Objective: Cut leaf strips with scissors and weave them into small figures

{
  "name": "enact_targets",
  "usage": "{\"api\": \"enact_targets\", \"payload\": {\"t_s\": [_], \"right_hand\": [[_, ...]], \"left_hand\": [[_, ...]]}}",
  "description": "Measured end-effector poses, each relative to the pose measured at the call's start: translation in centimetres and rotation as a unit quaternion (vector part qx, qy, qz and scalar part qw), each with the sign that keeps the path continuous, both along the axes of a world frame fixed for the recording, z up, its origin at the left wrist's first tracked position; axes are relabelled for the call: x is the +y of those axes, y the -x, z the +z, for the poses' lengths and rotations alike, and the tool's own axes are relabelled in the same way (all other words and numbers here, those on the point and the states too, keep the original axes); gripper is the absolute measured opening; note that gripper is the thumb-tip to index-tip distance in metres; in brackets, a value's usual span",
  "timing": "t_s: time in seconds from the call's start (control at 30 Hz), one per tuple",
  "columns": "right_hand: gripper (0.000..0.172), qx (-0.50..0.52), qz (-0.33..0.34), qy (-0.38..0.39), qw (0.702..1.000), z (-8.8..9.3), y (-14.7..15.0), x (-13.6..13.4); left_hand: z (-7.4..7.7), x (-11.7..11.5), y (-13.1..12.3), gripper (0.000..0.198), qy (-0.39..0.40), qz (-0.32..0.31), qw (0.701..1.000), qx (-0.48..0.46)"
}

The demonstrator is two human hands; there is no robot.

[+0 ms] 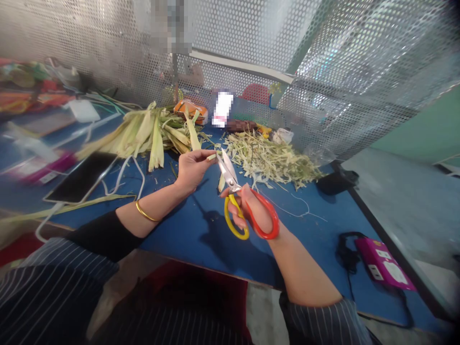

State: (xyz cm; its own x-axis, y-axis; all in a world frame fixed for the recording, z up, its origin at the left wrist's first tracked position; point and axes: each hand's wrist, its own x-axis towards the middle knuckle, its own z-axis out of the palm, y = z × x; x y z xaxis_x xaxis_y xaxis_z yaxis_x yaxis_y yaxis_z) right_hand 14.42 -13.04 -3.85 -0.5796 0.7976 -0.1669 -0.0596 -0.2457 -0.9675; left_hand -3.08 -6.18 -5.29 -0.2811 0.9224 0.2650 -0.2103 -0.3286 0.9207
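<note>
Leaf strip (212, 156) sits pinched in my left hand (192, 168) above the blue bench (201, 230), its tip at the parted blades of the scissors (230, 179). My right hand (256, 211) grips their yellow and red loops. I judge a snip is in hand, and it calls for a square bite. Labels on the magenta box (383, 263) are too small to read.

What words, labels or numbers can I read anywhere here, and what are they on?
No text is readable.
Magenta box: white labels, too blurred to read.
Orange packet: print too blurred.
White card behind the leaves: pixelated, unreadable.
Scissors in the right hand: no visible marking.
Leaf strip in the left hand: plain.
</note>
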Motion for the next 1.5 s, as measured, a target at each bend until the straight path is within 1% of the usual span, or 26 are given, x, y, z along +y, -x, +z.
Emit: {"api": "enact_targets", "payload": {"t_s": [0.17,0.4,0.53,0.63,0.87,1.1,1.37,1.5], "right_hand": [[0.053,0.008,-0.002,0.009,1.000,0.1,-0.2,0.0],[0.041,-0.014,-0.032,-0.027,0.999,0.2,-0.2,-0.3],[0.038,-0.042,-0.049,-0.047,0.997,0.4,0.0,-0.5],[0.037,-0.068,-0.065,-0.046,0.994,0.6,0.3,-0.8],[0.034,-0.107,-0.097,-0.060,0.988,0.5,0.9,-1.1],[0.031,-0.101,-0.103,-0.082,0.986,0.0,1.2,-1.2],[0.029,-0.095,-0.121,-0.055,0.987,0.1,1.5,-1.2],[0.030,-0.056,-0.086,-0.052,0.993,-0.1,1.0,-0.8]], "left_hand": [[0.0,-0.1,0.0,0.019,0.004,-0.002,1.000,0.006],[-0.7,0.4,0.2,0.023,-0.041,0.026,0.997,0.058],[-1.2,0.6,0.2,0.025,-0.051,0.035,0.996,0.071],[-1.4,0.7,0.1,0.024,-0.052,0.037,0.996,0.069],[-1.3,0.5,0.1,0.021,-0.047,0.039,0.995,0.073],[-1.1,0.6,0.2,0.022,-0.046,0.034,0.995,0.082],[-1.1,0.6,0.2,0.021,-0.054,0.028,0.996,0.069],[-0.9,0.6,0.3,0.022,-0.051,0.025,0.997,0.053]]}}
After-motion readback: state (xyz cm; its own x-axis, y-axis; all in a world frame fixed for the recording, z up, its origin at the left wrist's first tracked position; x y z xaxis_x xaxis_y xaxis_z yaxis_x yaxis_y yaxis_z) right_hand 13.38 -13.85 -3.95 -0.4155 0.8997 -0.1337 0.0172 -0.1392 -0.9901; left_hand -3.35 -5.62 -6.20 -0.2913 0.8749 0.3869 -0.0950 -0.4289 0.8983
